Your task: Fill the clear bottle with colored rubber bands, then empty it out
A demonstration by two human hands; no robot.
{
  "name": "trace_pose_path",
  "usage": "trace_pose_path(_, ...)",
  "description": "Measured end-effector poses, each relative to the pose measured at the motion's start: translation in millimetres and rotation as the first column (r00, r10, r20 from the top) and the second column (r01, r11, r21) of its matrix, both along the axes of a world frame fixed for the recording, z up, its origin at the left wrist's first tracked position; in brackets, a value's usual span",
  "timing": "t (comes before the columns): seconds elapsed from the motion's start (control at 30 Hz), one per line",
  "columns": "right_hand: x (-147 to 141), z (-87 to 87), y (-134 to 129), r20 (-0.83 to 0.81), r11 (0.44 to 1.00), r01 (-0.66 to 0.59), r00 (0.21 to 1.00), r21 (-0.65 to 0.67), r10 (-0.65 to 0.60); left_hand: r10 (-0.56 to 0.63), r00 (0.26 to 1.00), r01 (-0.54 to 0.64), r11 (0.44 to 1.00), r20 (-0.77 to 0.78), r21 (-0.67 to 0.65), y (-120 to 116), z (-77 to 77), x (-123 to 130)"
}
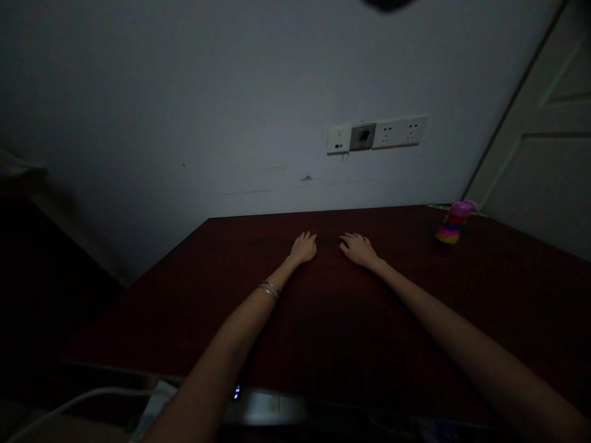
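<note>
Both arms reach forward over a dark red table (323, 307). My left hand (304, 247) rests palm down near the table's far part, fingers apart and nothing held; bracelets (269, 288) circle that wrist. A short gap to its right, my right hand (358, 248) lies palm down too, its fingers slightly spread and holding nothing. Farther right stands a small colourful object (456, 221), pink on top with red, blue and yellow bands; neither hand touches it.
Wall sockets (377, 135) sit above the table's back edge. A pale panelled door (545, 160) is at the right. Below the near edge are a white cable (92, 392), a pale box-like item (270, 408) and a small lit display (236, 392). The room is dim.
</note>
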State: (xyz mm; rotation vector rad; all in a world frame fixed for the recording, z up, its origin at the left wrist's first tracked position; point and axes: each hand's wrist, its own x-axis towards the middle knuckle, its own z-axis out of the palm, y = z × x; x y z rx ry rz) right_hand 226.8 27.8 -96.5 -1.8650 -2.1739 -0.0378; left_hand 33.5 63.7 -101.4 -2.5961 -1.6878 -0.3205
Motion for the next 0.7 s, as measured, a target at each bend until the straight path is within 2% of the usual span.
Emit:
trace_pose_path(0.57, 1.1, -3.6, 1.7, -0.015, 0.998, -0.019, 1.0, 0.052, 0.02, 0.004, 0.999, -0.004, 1.0, 0.052, -0.004, -2.6, 0.0, 1.2)
trace_pose_path(0.7, 1.9, 5.2, -0.2, -0.013, 0.993, -0.099, 0.995, 0.071, 0.1, 0.006, 0.998, -0.005, 1.0, 0.062, -0.013, -1.7, -0.9, 0.5)
